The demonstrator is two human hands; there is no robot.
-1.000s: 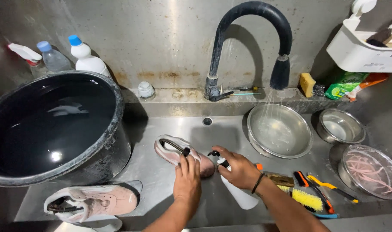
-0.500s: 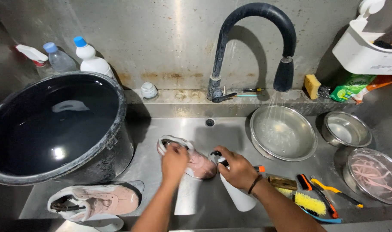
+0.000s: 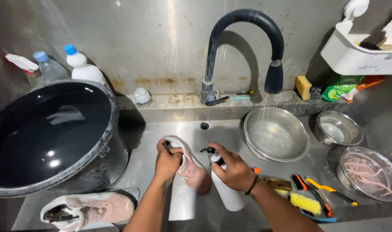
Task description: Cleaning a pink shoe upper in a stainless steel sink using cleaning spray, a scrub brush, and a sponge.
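Item: pink shoe (image 3: 191, 167), over the steel sink (image 3: 153, 141), left hand (image 3: 166, 162) clamped around its heel opening; right hand (image 3: 234, 171) wrapped around a white pump bottle (image 3: 226, 193), finger on the nozzle. Status: cleaning judged early, no lather visible; second shoe (image 3: 93, 209) waits lower left, brushes (image 3: 305, 202) untouched.

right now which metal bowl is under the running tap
The biggest bowl, nearest the shoe; water from the tap falls into it, while the two on its right stay clear.
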